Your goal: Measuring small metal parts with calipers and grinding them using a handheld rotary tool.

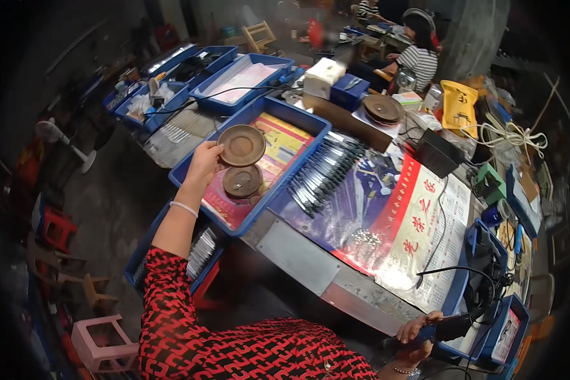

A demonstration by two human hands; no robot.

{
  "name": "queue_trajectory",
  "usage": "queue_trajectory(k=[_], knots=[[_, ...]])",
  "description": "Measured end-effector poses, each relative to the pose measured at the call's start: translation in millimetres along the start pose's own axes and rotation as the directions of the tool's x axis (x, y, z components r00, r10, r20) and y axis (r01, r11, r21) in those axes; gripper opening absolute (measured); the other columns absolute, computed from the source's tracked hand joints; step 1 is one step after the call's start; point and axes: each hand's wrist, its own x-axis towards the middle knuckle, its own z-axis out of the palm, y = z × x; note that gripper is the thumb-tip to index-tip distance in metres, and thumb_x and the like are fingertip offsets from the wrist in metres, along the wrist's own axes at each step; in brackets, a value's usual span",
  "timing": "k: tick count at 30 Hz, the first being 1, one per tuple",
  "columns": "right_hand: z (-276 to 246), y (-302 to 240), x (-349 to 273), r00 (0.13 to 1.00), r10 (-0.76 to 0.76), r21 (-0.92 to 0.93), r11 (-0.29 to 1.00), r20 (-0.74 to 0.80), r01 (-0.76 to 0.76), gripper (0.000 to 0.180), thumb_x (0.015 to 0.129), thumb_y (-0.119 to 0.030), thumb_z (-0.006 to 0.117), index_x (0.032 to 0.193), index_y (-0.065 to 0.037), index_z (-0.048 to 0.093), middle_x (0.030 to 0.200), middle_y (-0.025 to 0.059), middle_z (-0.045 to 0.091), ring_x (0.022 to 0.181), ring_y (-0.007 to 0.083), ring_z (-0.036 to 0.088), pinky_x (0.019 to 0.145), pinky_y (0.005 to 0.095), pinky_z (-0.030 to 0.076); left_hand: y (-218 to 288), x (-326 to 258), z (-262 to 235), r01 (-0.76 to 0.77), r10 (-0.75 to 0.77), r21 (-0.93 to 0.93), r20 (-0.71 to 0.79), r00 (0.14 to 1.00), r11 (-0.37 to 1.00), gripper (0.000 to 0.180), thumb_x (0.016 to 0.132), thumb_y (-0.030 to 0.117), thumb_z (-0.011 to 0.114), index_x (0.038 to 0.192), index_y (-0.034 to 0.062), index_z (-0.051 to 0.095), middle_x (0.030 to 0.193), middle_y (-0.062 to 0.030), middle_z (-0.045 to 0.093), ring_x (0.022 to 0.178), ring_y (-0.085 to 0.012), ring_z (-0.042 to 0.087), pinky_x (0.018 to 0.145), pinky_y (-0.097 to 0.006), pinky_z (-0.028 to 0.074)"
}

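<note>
My left hand [204, 163] is closed on the rim of a shallow round brown dish [241, 143], held over a blue tray [282, 183]. Just below it, a second, smaller brown dish [242, 183] with tiny bits inside sits in the tray, on a yellow and pink printed sheet [278, 142]. At the lower right, my right hand [415, 334] has its fingers curled around a dark, flat, phone-like device [455, 327]. Part of that hand's grip is hidden.
A row of thin dark metallic pieces [326, 171] lies right of the tray on a printed poster [386, 215]. Stacked brown dishes [383, 109], a black box [438, 152] and coiled white cable [510, 138] stand farther back. A person in stripes [418, 63] sits beyond. A pink stool [101, 342] stands lower left.
</note>
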Motion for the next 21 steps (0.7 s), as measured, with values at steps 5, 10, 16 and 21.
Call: queue_trajectory(k=[5,10,16,21], knots=[[28.8,11.5,6.0,0.994,0.035,0.042,0.999,-0.107,-0.031,0.056,0.067,-0.020,0.074,0.103,-0.004,0.034,0.059,0.0077,0.047,0.044,0.0191,0.048,0.043,0.0304,0.044,-20.6,22.1,-37.6,0.104,-0.106,0.074,0.032,0.994,0.992,0.019,0.085,0.010,0.054,0.099,-0.0015,0.052,0.082,-0.0092,0.057,0.070,-0.0196,0.059,0.059,-0.035,0.051],[26.3,11.1,4.2,0.998,0.039,-0.049,0.998,0.046,-0.037,0.051,0.073,-0.024,0.068,0.107,-0.007,0.034,0.061,0.0056,0.044,0.045,0.0180,0.047,0.043,0.0306,0.043,-41.3,38.0,-35.0,0.140,-0.153,0.109,0.127,0.980,0.984,0.014,0.084,0.009,0.055,0.096,0.0014,0.053,0.078,-0.0079,0.057,0.068,-0.0199,0.059,0.059,-0.036,0.050],[41.0,8.6,-1.7,0.991,0.136,0.061,0.989,-0.010,-0.136,0.057,0.066,-0.017,0.072,0.111,0.000,0.040,0.067,0.0121,0.049,0.057,0.0245,0.052,0.053,0.0363,0.044,-34.4,35.1,-21.7,0.219,-0.253,0.272,0.095,0.963,0.937,0.021,0.082,0.009,0.058,0.101,0.0030,0.053,0.081,-0.0077,0.057,0.067,-0.0188,0.056,0.056,-0.033,0.046],[47.3,5.9,-0.1,0.984,0.176,0.007,0.984,0.000,-0.176,0.059,0.064,-0.019,0.075,0.109,0.000,0.041,0.066,0.0131,0.050,0.057,0.0248,0.053,0.055,0.0361,0.045,-33.7,57.8,22.1,0.194,-0.254,0.310,0.166,0.953,0.931,0.023,0.079,0.011,0.061,0.101,0.0047,0.056,0.079,-0.0059,0.055,0.069,-0.0180,0.052,0.059,-0.035,0.042]])
